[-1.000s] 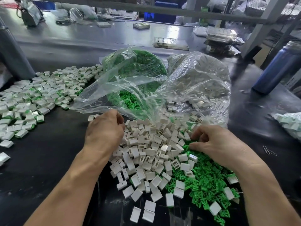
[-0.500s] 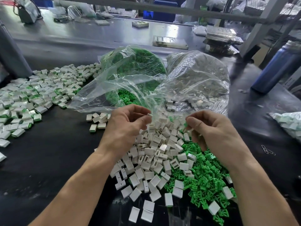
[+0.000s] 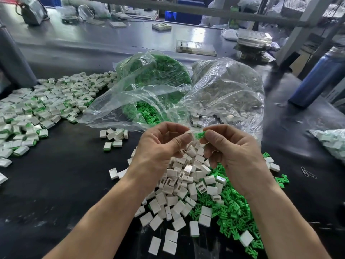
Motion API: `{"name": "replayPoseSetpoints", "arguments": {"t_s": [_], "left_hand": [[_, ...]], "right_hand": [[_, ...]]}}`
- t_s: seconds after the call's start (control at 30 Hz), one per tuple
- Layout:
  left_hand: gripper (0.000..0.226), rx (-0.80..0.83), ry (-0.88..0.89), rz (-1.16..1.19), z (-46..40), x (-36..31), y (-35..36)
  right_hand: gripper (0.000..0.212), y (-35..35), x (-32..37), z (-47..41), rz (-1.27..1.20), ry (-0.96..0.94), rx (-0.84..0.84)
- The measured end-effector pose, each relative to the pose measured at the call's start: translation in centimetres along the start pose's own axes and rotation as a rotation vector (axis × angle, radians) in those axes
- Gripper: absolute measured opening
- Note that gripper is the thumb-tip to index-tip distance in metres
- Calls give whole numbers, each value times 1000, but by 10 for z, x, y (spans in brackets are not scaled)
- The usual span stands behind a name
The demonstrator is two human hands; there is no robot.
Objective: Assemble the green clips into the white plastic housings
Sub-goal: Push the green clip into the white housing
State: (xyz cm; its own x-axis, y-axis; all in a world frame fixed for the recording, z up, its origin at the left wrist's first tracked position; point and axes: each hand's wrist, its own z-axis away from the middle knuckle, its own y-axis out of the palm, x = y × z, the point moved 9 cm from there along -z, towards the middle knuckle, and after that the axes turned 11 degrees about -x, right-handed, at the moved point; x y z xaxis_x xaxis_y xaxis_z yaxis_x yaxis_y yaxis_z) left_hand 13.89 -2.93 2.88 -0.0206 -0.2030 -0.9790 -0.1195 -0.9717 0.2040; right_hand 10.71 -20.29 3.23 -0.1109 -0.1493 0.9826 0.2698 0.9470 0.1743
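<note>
My left hand (image 3: 160, 146) pinches a white housing (image 3: 189, 134) between thumb and fingers. My right hand (image 3: 235, 150) pinches a green clip (image 3: 200, 135) right beside it, the two parts almost touching above the table. Below my hands lies a heap of loose white housings (image 3: 179, 186), and a heap of green clips (image 3: 231, 212) spreads to its right. Finished housings with green showing (image 3: 37, 111) cover the table at the left.
Two clear plastic bags stand behind my hands, one with green clips (image 3: 155, 77), one with white housings (image 3: 227, 86). A blue bottle (image 3: 317, 79) stands at the right, another bag of parts (image 3: 332, 141) at the right edge, paper clips (image 3: 308, 172) nearby.
Both hands rose from the heaps and came together. The left now holds a white housing and the right a green clip, brought tip to tip.
</note>
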Motion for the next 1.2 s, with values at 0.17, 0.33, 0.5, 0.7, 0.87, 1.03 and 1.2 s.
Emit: {"name": "replayPoseSetpoints", "arguments": {"t_s": [0.17,0.33,0.5,0.7,0.87,1.03,1.2], "left_hand": [[22,26,-1,86,1,-2,4],[26,42,-24,194,2,-1,8],[17,87,79,33,6,-1,13],[19,73,48,44,4,1,10],[31,44,-72,246,1,9,11],[26,29,-7,137,1,6,6],[19,35,120,-43,3,0,7]], "right_hand": [[19,6,3,2,-25,-24,12],[9,9,6,3,-80,-50,-3],[4,9,10,6,-30,-104,-46],[8,9,15,8,14,-135,-77],[7,15,18,14,88,-170,-65],[5,15,25,18,242,-222,-54],[12,14,33,20,444,-334,-54]]}}
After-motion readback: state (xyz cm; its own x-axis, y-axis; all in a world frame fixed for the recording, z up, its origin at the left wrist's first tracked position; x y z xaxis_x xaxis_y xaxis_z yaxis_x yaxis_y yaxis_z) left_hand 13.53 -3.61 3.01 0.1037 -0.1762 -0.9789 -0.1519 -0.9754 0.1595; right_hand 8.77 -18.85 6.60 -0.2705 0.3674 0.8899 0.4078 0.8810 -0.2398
